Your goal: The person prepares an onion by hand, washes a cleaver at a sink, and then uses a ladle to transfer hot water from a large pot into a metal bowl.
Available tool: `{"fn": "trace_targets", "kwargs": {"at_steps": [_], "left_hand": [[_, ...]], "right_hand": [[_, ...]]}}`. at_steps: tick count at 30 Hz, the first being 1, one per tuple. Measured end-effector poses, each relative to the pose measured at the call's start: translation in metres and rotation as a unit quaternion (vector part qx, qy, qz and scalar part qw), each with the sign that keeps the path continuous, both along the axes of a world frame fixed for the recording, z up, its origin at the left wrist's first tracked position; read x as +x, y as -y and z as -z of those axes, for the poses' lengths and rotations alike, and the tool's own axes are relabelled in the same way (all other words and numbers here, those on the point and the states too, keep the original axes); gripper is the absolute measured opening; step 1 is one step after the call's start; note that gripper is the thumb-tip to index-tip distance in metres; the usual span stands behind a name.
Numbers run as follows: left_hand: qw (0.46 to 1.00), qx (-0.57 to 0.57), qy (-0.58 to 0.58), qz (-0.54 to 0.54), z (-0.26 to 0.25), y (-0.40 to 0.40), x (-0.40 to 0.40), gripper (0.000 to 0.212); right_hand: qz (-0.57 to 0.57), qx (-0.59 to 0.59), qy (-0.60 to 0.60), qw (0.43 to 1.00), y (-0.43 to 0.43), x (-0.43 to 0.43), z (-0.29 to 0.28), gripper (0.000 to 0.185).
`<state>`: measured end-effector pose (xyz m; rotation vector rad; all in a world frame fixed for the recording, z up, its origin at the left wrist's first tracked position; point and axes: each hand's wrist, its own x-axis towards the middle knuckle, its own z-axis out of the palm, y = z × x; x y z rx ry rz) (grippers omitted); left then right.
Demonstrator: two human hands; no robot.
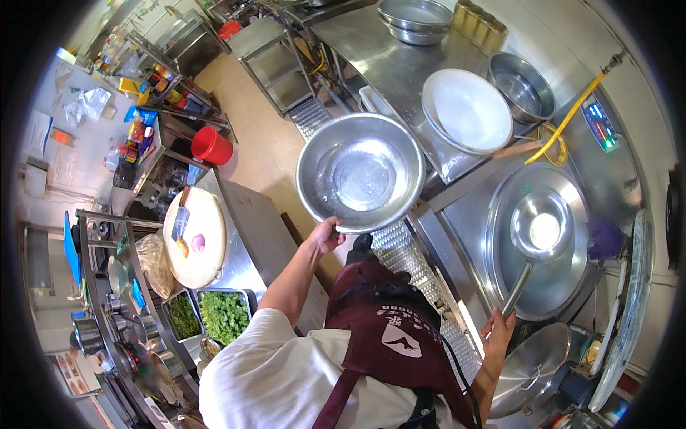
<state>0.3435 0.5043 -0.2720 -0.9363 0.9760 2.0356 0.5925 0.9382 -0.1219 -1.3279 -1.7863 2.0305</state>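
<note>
My left hand grips the near rim of a wide stainless steel basin, held out in front of me above the floor. A little liquid or a wet sheen shows in its bottom. In my right hand is the handle of a large metal ladle. The ladle's bowl is over a big round steel pot or wok set into the stove; a bright pale patch shows in the bowl, and I cannot tell whether it is liquid or glare. Cloudy liquid appears to fill the pot.
Right of the basin, a white bowl and a steel pot rest on a steel counter. A yellow hose hangs by the stove. On the left, a round cutting board carries a cleaver; leafy greens fill a tray.
</note>
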Motion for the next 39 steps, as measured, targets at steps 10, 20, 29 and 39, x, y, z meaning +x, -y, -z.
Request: {"fn": "trace_targets", "kwargs": {"at_steps": [10, 20, 29, 39], "left_hand": [[0.997, -0.048, 0.031, -0.048, 0.094, 0.078, 0.012, 0.01], [0.964, -0.193, 0.151, -0.098, 0.199, 0.188, 0.012, 0.01], [0.919, -0.307, 0.243, -0.049, 0.319, 0.229, -0.129, 0.009], [0.877, -0.444, 0.04, 0.178, 0.495, 0.147, -0.403, 0.024]], "right_hand": [[0.046, 0.008, 0.003, 0.999, 0.048, -0.06, -0.002, 0.034], [0.215, 0.024, 0.072, 0.974, 0.086, -0.073, 0.032, 0.03], [0.169, -0.59, -0.156, 0.774, 0.036, 0.072, 0.056, 0.044], [0.358, -0.502, -0.08, 0.783, 0.089, -0.055, 0.03, 0.031]]}}
